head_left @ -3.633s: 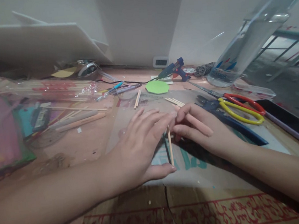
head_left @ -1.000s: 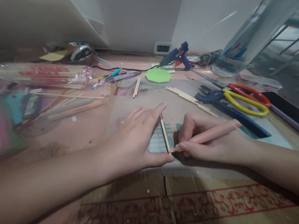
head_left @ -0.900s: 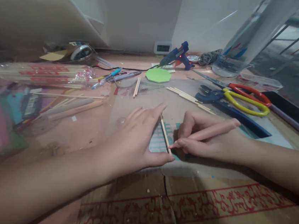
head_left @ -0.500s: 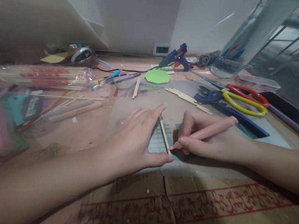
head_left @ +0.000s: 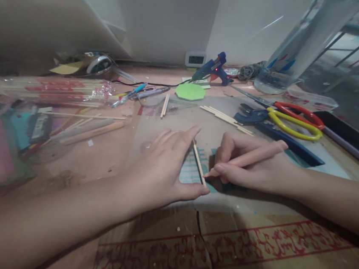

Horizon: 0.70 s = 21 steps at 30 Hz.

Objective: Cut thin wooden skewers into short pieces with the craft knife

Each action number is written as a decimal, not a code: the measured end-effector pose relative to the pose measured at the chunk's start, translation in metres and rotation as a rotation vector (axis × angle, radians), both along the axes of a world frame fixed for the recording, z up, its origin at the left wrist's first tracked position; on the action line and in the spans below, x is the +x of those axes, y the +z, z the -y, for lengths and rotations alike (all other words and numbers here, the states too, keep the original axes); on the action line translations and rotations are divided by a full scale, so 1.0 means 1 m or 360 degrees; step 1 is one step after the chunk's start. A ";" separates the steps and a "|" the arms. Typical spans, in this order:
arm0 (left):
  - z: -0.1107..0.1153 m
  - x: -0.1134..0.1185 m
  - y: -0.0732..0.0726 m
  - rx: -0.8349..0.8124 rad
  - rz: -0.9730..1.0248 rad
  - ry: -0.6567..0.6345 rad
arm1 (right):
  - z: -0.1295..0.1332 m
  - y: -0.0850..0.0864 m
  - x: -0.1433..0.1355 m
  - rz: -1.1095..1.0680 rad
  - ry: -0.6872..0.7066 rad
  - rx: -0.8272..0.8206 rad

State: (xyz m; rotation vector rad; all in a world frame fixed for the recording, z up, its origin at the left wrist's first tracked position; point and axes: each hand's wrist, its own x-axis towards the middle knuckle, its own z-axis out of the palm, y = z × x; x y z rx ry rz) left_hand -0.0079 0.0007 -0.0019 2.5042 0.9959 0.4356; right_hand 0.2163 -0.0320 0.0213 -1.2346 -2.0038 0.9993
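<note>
The wooden stick [head_left: 198, 162] lies at the centre of the work area, on a translucent sheet [head_left: 178, 119] with teal print, its length running away from the person. The left hand [head_left: 166, 166] grasps the stick lengthwise: the thumb sits at the near end and the index finger at the far end. The right hand [head_left: 245, 162] grips a pink pen [head_left: 254, 155] in a writing hold. The pen slopes down to the left; its tip is at the stick, near the thumb end. Whether the tip presses on the wood cannot be told.

Beyond the right hand, a row of loose sticks [head_left: 224, 119] lies at a slant. Farther back, 2 short sticks [head_left: 165, 106] lie side by side, with a green octagonal piece [head_left: 190, 91] to their right. Behind that piece is a blue glue gun [head_left: 211, 68] with 1 red light showing.

To the right are a blue-handled cutter [head_left: 297, 152] and scissors [head_left: 270, 110] with 1 red and 1 yellow handle loop. A clear bottle [head_left: 292, 50] stands behind them. On the left, a plastic pack of sticks [head_left: 65, 88] lies at the rear. Nearest the person, cardboard [head_left: 163, 224] carries a red patterned band.
</note>
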 end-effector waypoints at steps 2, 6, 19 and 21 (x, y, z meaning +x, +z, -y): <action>0.000 0.000 0.000 0.0006 -0.0008 -0.0006 | 0.000 0.000 0.000 0.0005 0.0023 -0.0042; 0.000 0.001 0.001 -0.0006 -0.0023 0.0001 | -0.002 0.003 -0.001 0.0046 -0.0063 0.0047; 0.001 -0.001 0.001 0.0006 -0.0003 -0.0007 | -0.002 0.001 -0.001 0.0027 -0.0038 0.0007; 0.001 0.000 0.002 -0.0003 -0.0009 -0.0002 | -0.003 0.003 -0.003 0.0058 -0.0077 0.0058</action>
